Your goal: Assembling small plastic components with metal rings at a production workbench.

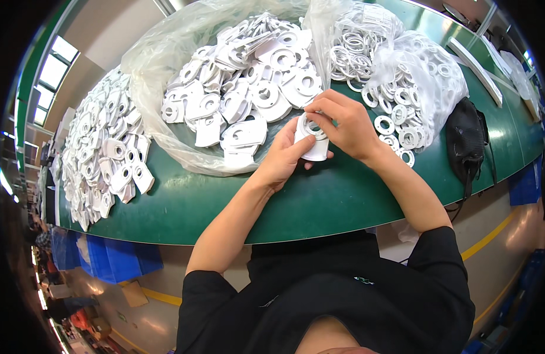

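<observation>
Part [315, 151]: between your two hands, above the green table [319, 212]; fingers cover its sides and upper end.
Your left hand [284, 154]: gripping the part, thumb on its face, other fingers mostly hidden behind.
Your right hand [346, 125]: fingers bent at the upper end; whether they pinch it, you can't tell.
Bag [147, 82]: around heaped blanks [234, 88], the lower ones buried.
Rings [409, 137]: to your right, some blurred by plastic.
</observation>
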{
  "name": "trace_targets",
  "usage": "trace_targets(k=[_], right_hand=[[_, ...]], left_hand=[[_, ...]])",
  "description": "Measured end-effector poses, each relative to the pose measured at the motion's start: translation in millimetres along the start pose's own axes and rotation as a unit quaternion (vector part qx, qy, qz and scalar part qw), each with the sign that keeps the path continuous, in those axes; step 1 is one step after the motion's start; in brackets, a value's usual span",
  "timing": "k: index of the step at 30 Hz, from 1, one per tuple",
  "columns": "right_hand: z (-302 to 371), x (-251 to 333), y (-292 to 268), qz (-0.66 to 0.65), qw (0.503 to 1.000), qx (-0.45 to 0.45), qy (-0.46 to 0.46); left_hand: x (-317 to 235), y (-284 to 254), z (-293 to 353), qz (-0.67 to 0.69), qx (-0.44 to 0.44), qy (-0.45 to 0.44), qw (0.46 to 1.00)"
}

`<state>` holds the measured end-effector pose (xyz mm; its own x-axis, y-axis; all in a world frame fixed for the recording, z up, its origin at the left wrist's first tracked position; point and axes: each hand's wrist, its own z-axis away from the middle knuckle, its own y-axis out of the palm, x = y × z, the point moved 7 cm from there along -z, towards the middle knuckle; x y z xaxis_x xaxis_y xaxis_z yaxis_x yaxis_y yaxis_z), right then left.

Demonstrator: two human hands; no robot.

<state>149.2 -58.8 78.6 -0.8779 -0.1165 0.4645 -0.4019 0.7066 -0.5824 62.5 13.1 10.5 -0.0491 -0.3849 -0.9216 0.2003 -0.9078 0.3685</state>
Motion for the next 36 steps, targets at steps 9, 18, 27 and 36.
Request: trace_targets(k=[9, 18, 27, 36], right_hand=[[8, -44, 13, -0.319, 0.891, 0.185, 0.266], [10, -25, 22, -0.186, 0.945, 0.197, 0.182], [17, -48, 24, -0.351, 0.886, 0.028, 0.303], [3, -21, 16, -0.254, 0.945, 0.102, 0.180]], left_hand=[[-10, 7, 5, -0.177, -0.037, 0.039, 0.983], [-13, -17, 3, -0.357, -0.146, 0.147, 0.911], [-13, -13, 1, -0.061, -0.178, 0.169, 0.968], [-17, -20, 0, -0.135, -0.065, 0.119, 0.981]])
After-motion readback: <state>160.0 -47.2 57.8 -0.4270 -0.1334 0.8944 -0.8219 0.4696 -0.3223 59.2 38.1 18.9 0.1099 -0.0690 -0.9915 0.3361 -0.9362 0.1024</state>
